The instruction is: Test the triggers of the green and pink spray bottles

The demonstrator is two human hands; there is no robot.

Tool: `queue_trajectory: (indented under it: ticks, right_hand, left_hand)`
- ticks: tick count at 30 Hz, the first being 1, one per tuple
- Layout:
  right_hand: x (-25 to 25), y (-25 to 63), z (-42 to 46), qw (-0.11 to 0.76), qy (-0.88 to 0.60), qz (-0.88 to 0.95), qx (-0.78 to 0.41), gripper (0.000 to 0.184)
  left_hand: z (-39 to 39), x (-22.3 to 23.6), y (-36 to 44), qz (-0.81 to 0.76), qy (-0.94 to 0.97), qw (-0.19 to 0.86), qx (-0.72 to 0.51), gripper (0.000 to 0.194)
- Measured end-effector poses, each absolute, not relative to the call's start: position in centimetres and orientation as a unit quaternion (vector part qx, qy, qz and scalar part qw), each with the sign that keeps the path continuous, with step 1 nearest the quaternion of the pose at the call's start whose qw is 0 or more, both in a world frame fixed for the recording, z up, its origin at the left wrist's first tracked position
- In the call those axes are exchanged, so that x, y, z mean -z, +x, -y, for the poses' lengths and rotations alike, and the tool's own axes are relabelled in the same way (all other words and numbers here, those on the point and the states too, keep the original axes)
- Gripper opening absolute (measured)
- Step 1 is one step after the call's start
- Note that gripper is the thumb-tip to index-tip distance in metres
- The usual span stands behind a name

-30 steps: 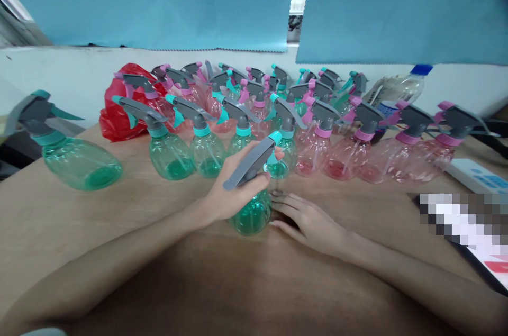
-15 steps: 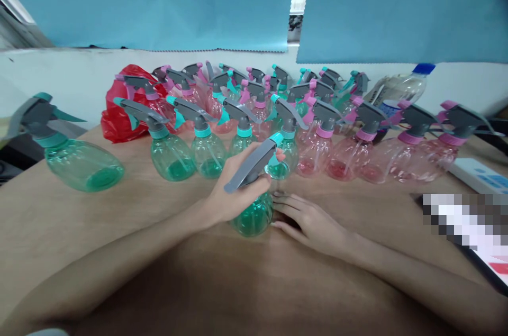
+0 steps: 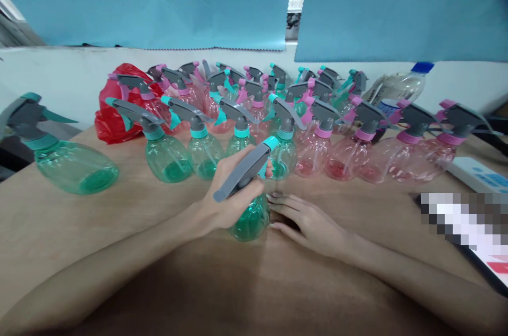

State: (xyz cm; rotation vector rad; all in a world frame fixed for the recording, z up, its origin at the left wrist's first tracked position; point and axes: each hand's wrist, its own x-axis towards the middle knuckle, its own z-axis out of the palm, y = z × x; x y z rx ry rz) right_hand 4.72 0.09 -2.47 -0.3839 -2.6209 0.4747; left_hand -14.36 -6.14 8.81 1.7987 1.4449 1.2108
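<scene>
My left hand (image 3: 228, 196) is wrapped around the neck of a green spray bottle (image 3: 251, 222), below its grey spray head with a turquoise nozzle. The bottle stands on the table in front of me, slightly tilted, its neck hidden by my fingers. Low on the table to the right lies my right hand (image 3: 304, 219), fingers stretched out and loosely spread. Its fingertips are close to the bottle's base; whether they touch it I cannot tell. Just behind the held bottle stands another green spray bottle (image 3: 288, 153) with a turquoise collar.
Several green and pink spray bottles (image 3: 169, 161) stand in rows along the back. One more green bottle (image 3: 75, 166) is at the far left. A red plastic bag (image 3: 115, 119), a large clear bottle with a blue cap (image 3: 402, 87), a white box (image 3: 476, 172) and a blurred-out screen (image 3: 464, 230) surround them.
My left hand and the held bottle have shifted slightly left and down, and the spray head leans a little more. The right hand has hardly moved. The whole view has drifted slightly.
</scene>
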Motion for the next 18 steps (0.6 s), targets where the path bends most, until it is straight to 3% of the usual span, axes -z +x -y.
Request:
queue_trajectory:
  ticks: [6, 13, 18]
  right_hand:
    - [2.54, 4.70, -0.13, 0.229, -0.137, 0.947, -0.178, 0.039]
    - [2.58, 4.72, -0.15, 0.223, -0.136, 0.949, -0.175, 0.038]
    - [2.52, 4.70, -0.12, 0.221, -0.138, 0.951, -0.169, 0.037]
  left_hand:
    - [5.87, -8.50, -14.65, -0.538, 0.654, 0.283, -0.449, 0.016]
    - [5.89, -8.37, -14.41, -0.540, 0.662, 0.285, -0.435, 0.034]
    - [6.13, -8.01, -14.28, -0.553, 0.662, 0.238, -0.446, 0.026]
